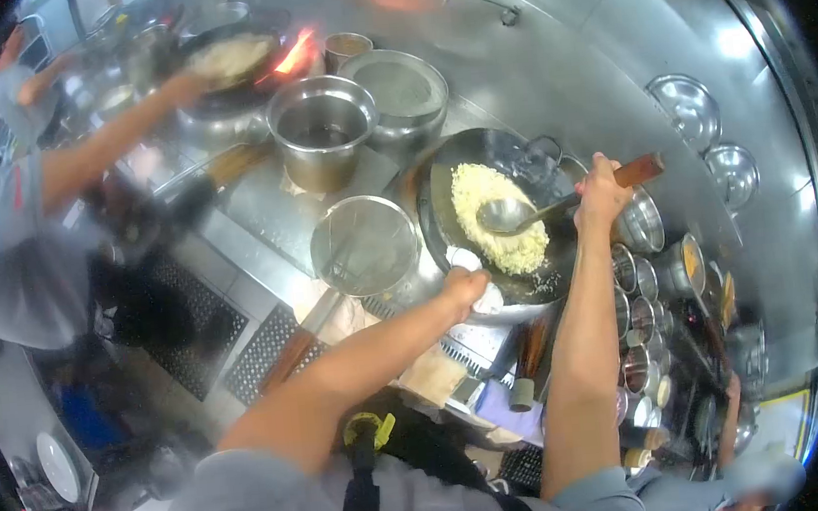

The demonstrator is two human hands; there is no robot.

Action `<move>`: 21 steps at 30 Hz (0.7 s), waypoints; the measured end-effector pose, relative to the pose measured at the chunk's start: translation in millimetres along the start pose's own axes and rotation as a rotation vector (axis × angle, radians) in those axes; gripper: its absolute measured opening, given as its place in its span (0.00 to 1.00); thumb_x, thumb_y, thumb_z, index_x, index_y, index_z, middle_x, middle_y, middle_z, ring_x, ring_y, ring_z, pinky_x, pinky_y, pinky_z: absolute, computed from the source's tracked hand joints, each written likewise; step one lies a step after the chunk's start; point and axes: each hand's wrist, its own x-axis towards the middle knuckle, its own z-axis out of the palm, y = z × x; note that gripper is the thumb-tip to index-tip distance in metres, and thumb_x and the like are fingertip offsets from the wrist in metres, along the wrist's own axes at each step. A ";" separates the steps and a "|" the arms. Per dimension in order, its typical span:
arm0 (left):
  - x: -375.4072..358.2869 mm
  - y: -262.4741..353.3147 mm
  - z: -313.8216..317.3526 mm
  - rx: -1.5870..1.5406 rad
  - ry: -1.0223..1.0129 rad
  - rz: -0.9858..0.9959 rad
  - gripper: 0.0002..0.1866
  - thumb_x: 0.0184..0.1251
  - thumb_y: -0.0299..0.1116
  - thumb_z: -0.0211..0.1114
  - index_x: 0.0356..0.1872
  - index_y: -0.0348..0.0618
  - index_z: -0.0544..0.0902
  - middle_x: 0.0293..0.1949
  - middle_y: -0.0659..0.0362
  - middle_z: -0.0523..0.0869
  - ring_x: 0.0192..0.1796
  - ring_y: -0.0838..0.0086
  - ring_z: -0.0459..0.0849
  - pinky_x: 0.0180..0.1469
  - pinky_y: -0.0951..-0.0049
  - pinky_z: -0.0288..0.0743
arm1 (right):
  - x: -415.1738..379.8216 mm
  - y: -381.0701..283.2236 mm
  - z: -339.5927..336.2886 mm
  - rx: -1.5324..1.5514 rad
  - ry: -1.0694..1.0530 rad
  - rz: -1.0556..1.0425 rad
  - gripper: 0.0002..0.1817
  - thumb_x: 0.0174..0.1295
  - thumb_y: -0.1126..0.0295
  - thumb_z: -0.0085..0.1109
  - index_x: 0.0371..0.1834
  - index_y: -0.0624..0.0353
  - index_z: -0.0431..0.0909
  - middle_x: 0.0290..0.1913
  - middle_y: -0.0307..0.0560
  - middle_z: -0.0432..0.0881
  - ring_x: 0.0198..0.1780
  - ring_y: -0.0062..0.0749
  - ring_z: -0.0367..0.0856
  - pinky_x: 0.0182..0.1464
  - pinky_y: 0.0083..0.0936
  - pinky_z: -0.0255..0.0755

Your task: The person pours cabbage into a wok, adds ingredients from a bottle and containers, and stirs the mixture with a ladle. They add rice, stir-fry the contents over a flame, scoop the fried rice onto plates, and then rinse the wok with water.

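Observation:
A dark wok point(444, 160) holds a mound of pale yellow fried rice point(477, 183), with a few loose grains near its lower side. My left hand point(464, 290) is closed on a folded white cloth point(490, 298) at the wok's near rim; whether a wok handle lies under the cloth is hidden. Over the far right side of the wok, my right hand point(602, 192) grips a ladle point(505, 216) by its long shaft. The wooden handle end sticks out beyond that hand, and the metal bowl rests on the rice.
Left of the wok lie a round mesh strainer point(364, 245) and a steel pot of dark liquid point(323, 127). A lidded pot point(396, 89) stands behind. Small metal containers point(638, 372) line the right. Another person's arm point(117, 140) reaches toward a second wok point(220, 97) beside a flame point(294, 53).

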 end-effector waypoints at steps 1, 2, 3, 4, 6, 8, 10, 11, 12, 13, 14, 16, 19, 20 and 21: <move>9.4 -6.2 1.2 -0.013 0.008 0.023 0.22 0.56 0.40 0.63 0.30 0.21 0.79 0.25 0.46 0.82 0.26 0.63 0.81 0.25 0.57 0.71 | -2.7 10.8 2.8 -0.027 -0.042 0.093 0.08 0.54 0.74 0.65 0.28 0.59 0.73 0.21 0.36 0.72 0.16 0.19 0.66 0.17 0.19 0.61; 18.6 -12.3 2.5 -0.025 0.016 0.045 0.24 0.56 0.42 0.64 0.30 0.21 0.79 0.25 0.45 0.82 0.27 0.61 0.81 0.27 0.55 0.72 | -4.8 -20.1 15.0 -0.018 -0.058 0.047 0.08 0.55 0.74 0.64 0.26 0.57 0.72 0.19 0.35 0.70 0.15 0.18 0.64 0.16 0.18 0.59; 12.5 -12.9 3.4 -0.070 0.026 0.031 0.26 0.57 0.45 0.63 0.33 0.20 0.79 0.29 0.44 0.83 0.31 0.61 0.81 0.30 0.56 0.72 | -11.2 -39.0 18.0 -0.014 -0.067 0.005 0.09 0.56 0.75 0.63 0.24 0.55 0.71 0.17 0.33 0.69 0.13 0.17 0.62 0.14 0.18 0.57; 5.2 -2.8 -2.8 0.228 0.076 0.102 0.27 0.58 0.44 0.63 0.38 0.20 0.79 0.36 0.41 0.84 0.36 0.58 0.83 0.35 0.57 0.75 | -11.6 -42.1 13.5 0.093 -0.120 -0.091 0.11 0.56 0.75 0.63 0.22 0.53 0.70 0.16 0.32 0.69 0.13 0.16 0.62 0.14 0.17 0.56; -12.1 15.0 3.7 0.366 0.232 0.222 0.20 0.62 0.33 0.59 0.46 0.21 0.77 0.41 0.43 0.85 0.43 0.56 0.85 0.42 0.57 0.83 | -17.5 -25.8 6.7 0.140 -0.183 -0.206 0.11 0.57 0.72 0.63 0.22 0.52 0.71 0.15 0.32 0.68 0.13 0.17 0.61 0.15 0.16 0.55; -29.7 27.1 -4.5 0.054 -0.048 0.007 0.18 0.62 0.34 0.60 0.45 0.26 0.79 0.40 0.45 0.85 0.41 0.57 0.86 0.40 0.53 0.83 | -2.8 14.8 17.0 0.114 -0.150 0.032 0.10 0.57 0.73 0.62 0.23 0.55 0.71 0.16 0.34 0.68 0.15 0.18 0.63 0.16 0.16 0.56; -34.9 32.5 5.4 -0.118 -0.120 -0.148 0.14 0.62 0.36 0.59 0.38 0.33 0.82 0.30 0.50 0.86 0.29 0.61 0.87 0.26 0.55 0.82 | 18.3 4.0 14.0 0.047 -0.206 0.036 0.08 0.56 0.75 0.61 0.24 0.57 0.72 0.18 0.34 0.69 0.17 0.19 0.65 0.17 0.16 0.57; -33.1 37.0 3.5 -0.090 -0.145 -0.218 0.14 0.63 0.36 0.58 0.42 0.35 0.81 0.32 0.51 0.86 0.31 0.61 0.87 0.29 0.53 0.83 | 21.5 -6.4 14.5 0.018 -0.168 -0.032 0.08 0.56 0.75 0.61 0.24 0.57 0.71 0.18 0.34 0.69 0.17 0.19 0.65 0.18 0.16 0.58; -39.9 44.1 4.5 -0.064 -0.131 -0.225 0.14 0.64 0.37 0.57 0.43 0.38 0.81 0.34 0.52 0.86 0.34 0.61 0.87 0.32 0.52 0.83 | 23.2 -18.9 18.4 -0.004 -0.131 -0.110 0.07 0.56 0.74 0.62 0.25 0.57 0.71 0.17 0.35 0.68 0.17 0.20 0.65 0.18 0.17 0.58; -44.4 54.4 6.2 -0.040 -0.118 -0.230 0.14 0.64 0.38 0.57 0.44 0.41 0.80 0.35 0.52 0.86 0.36 0.61 0.87 0.36 0.51 0.83 | 12.2 -22.8 14.0 0.186 -0.170 -0.139 0.07 0.54 0.75 0.62 0.25 0.57 0.72 0.17 0.35 0.68 0.15 0.21 0.65 0.19 0.18 0.60; -35.1 59.7 4.8 -0.048 -0.160 -0.258 0.14 0.64 0.39 0.57 0.44 0.43 0.80 0.36 0.53 0.86 0.38 0.61 0.86 0.38 0.51 0.82 | 18.5 7.7 23.2 0.206 -0.085 -0.064 0.07 0.54 0.74 0.62 0.25 0.57 0.72 0.16 0.35 0.67 0.14 0.21 0.64 0.17 0.18 0.59; -29.5 45.3 1.0 -0.066 -0.231 -0.381 0.14 0.64 0.42 0.57 0.44 0.45 0.79 0.38 0.54 0.86 0.41 0.61 0.86 0.42 0.49 0.81 | 20.4 27.9 7.8 0.113 -0.062 0.041 0.07 0.54 0.74 0.62 0.25 0.57 0.72 0.15 0.34 0.67 0.13 0.21 0.64 0.15 0.19 0.59; -32.4 47.3 1.9 -0.081 -0.185 -0.439 0.11 0.66 0.40 0.55 0.41 0.48 0.80 0.37 0.56 0.86 0.40 0.62 0.86 0.42 0.50 0.81 | 51.1 -19.1 -3.5 -0.134 -0.140 0.080 0.08 0.53 0.73 0.62 0.24 0.59 0.72 0.17 0.34 0.68 0.17 0.20 0.66 0.21 0.22 0.61; -34.4 50.4 0.4 -0.144 -0.211 -0.404 0.09 0.65 0.38 0.56 0.41 0.48 0.80 0.36 0.55 0.86 0.39 0.61 0.86 0.42 0.50 0.81 | 47.2 -42.1 -4.0 -0.170 -0.050 -0.009 0.08 0.54 0.72 0.63 0.24 0.59 0.72 0.18 0.35 0.69 0.19 0.21 0.67 0.24 0.23 0.62; -28.7 53.0 -1.6 -0.134 -0.217 -0.387 0.09 0.64 0.37 0.56 0.41 0.47 0.80 0.36 0.55 0.86 0.39 0.61 0.86 0.42 0.50 0.81 | 40.7 -53.9 -6.2 -0.210 0.032 -0.094 0.09 0.54 0.71 0.63 0.23 0.59 0.72 0.18 0.35 0.69 0.21 0.21 0.68 0.26 0.24 0.63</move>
